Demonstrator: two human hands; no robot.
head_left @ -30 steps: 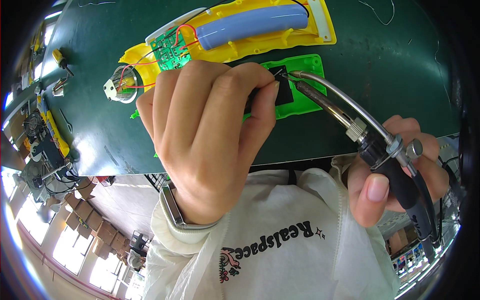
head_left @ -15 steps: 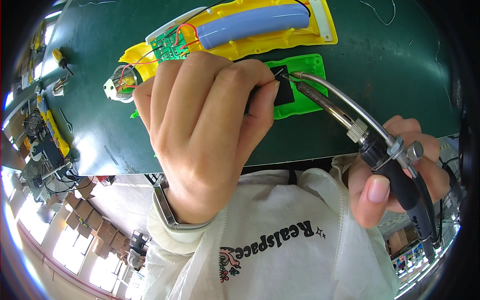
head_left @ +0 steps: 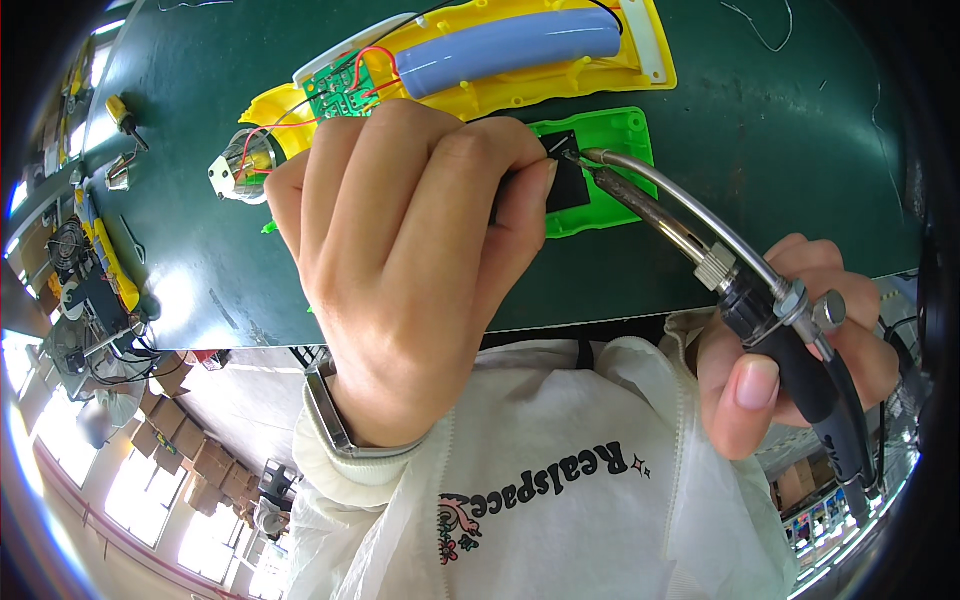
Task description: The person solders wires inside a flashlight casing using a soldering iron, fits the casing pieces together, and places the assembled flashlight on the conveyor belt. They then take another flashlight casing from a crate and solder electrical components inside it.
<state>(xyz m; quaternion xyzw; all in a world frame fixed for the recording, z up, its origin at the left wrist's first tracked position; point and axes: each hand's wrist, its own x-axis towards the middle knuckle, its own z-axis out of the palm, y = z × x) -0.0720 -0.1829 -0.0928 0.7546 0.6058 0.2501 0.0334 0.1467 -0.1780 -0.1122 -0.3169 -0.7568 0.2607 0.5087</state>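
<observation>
My left hand (head_left: 400,210) is closed in a pinch over the black panel (head_left: 572,188) in a green plastic housing (head_left: 625,135). What its fingertips hold is hidden. In my right hand (head_left: 830,320) is a soldering iron (head_left: 785,365) with a dark grip and a curved metal feed tube (head_left: 700,190) clamped alongside. The iron's tip and the tube's end meet at the panel, just right of my left fingertips. Beyond lies a yellow casing (head_left: 520,90) with a blue cylindrical battery (head_left: 510,50) and a green circuit board (head_left: 342,88), wired to a clear lamp head (head_left: 243,168).
On the left of the dark green table (head_left: 780,160) are a yellow-handled tool (head_left: 120,112) and a small metal piece (head_left: 118,175). A yellow casing part (head_left: 112,262) and a black fan (head_left: 68,245) crowd the left edge. A loose wire (head_left: 765,28) lies at the far right.
Both hands stay almost where they were. The iron's tip and feed tube have shifted very slightly at the black panel.
</observation>
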